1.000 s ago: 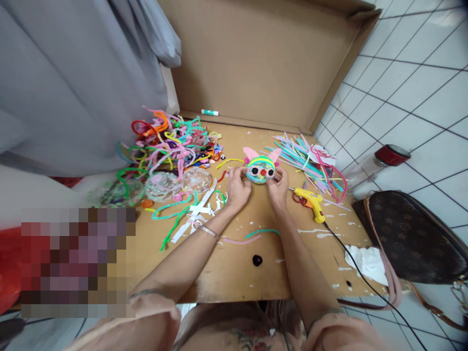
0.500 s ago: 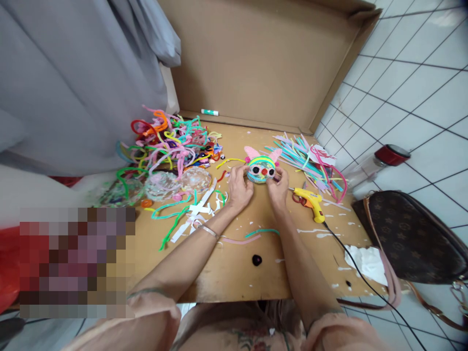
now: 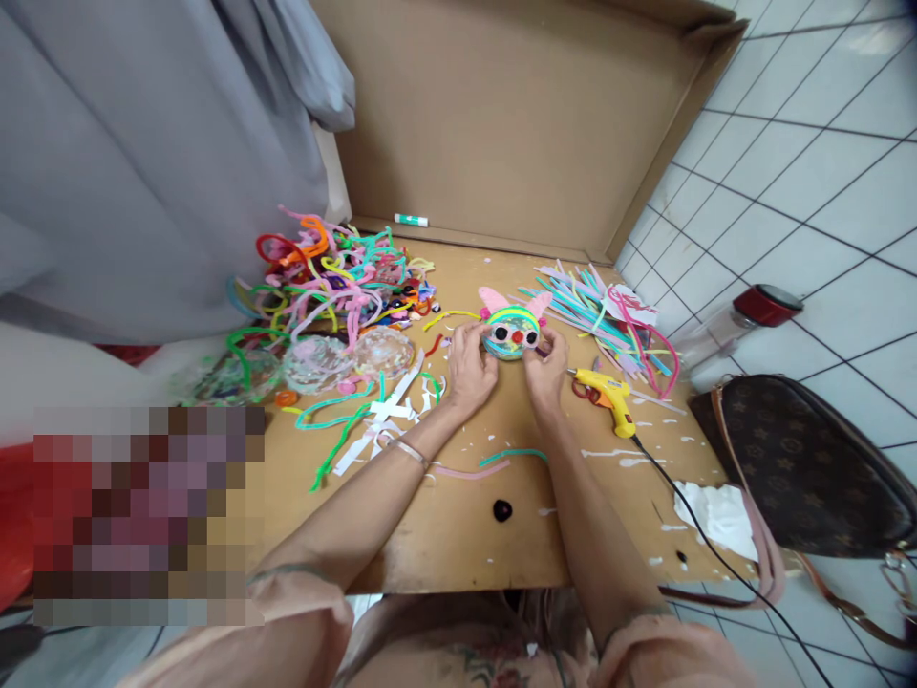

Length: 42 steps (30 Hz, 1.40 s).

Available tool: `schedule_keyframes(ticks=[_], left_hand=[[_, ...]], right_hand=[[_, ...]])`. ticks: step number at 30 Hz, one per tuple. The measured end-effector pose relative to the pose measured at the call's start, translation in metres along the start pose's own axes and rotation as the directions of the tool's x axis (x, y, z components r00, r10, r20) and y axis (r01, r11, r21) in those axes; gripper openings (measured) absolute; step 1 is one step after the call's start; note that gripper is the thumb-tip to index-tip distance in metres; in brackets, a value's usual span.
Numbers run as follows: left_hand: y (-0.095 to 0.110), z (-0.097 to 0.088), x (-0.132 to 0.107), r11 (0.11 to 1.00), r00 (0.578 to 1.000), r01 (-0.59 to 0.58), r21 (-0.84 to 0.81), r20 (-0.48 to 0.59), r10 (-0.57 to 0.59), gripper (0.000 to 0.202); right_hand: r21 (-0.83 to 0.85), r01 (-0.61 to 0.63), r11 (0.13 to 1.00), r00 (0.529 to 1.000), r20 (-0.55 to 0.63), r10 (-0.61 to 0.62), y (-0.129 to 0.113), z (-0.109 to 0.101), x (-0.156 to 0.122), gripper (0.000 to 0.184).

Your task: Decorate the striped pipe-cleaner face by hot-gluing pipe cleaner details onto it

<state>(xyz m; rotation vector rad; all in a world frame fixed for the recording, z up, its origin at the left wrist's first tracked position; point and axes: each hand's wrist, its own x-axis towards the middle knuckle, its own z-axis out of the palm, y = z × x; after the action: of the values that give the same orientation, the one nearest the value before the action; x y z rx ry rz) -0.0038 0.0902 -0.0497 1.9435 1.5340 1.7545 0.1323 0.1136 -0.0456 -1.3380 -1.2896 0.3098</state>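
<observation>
A small round craft animal head (image 3: 510, 334) stands on the table between my hands. It has pink ears, a yellow and green band, black eyes on white rings and a red nose. My left hand (image 3: 473, 368) grips its left side, fingers curled against it. On the other side my right hand (image 3: 545, 368) has its fingers closed at the lower right edge; a small dark piece shows by the fingertips. Just right of that hand a yellow hot glue gun (image 3: 606, 397) lies on its side, its nozzle toward the hand.
Tangled pipe cleaners (image 3: 336, 272) and clear plastic pieces (image 3: 319, 365) crowd the left. Straight pipe cleaners (image 3: 587, 306) lie back right. White paper scraps (image 3: 391, 411), a black pompom-like piece (image 3: 502, 510), a glue stick (image 3: 411, 220), a brown handbag (image 3: 823, 459) and a cardboard wall (image 3: 501, 124) surround the workspace.
Almost nothing differs. Both hands stay at the craft animal head, with only a very slight shift of the fingers and of the view.
</observation>
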Motion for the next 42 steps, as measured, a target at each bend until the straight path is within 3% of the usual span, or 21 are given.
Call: schedule_keyframes(ticks=[6,12,17,26,36,42], left_hand=[[-0.002,0.000,0.000,1.000,1.000,0.014,0.010,0.009,-0.014,0.053],[-0.003,0.000,0.000,1.000,1.000,-0.013,-0.003,-0.004,0.013,0.052],[-0.004,0.000,0.000,0.999,0.999,-0.046,-0.007,-0.026,0.045,0.051],[0.002,-0.009,0.005,0.994,0.996,-0.070,-0.081,-0.053,0.065,0.039],[0.027,-0.025,0.013,0.992,0.999,-0.045,-0.122,-0.010,0.044,0.031],[0.042,-0.037,-0.011,0.992,1.000,0.010,-0.125,0.015,-0.008,0.030]], right_hand=[[-0.095,-0.135,0.986,0.987,-0.104,0.125,-0.022,-0.008,0.000,0.035],[-0.074,-0.092,0.993,0.977,-0.200,0.075,-0.032,-0.013,0.000,0.031],[0.002,-0.107,0.994,0.964,-0.243,0.104,-0.043,-0.016,0.002,0.029],[0.087,-0.120,0.989,0.965,-0.222,0.136,-0.055,-0.019,0.004,0.014],[0.052,-0.068,0.996,0.983,-0.169,0.076,-0.055,-0.019,-0.002,0.043],[-0.011,0.008,1.000,0.984,-0.179,-0.010,-0.060,-0.018,-0.005,0.054]])
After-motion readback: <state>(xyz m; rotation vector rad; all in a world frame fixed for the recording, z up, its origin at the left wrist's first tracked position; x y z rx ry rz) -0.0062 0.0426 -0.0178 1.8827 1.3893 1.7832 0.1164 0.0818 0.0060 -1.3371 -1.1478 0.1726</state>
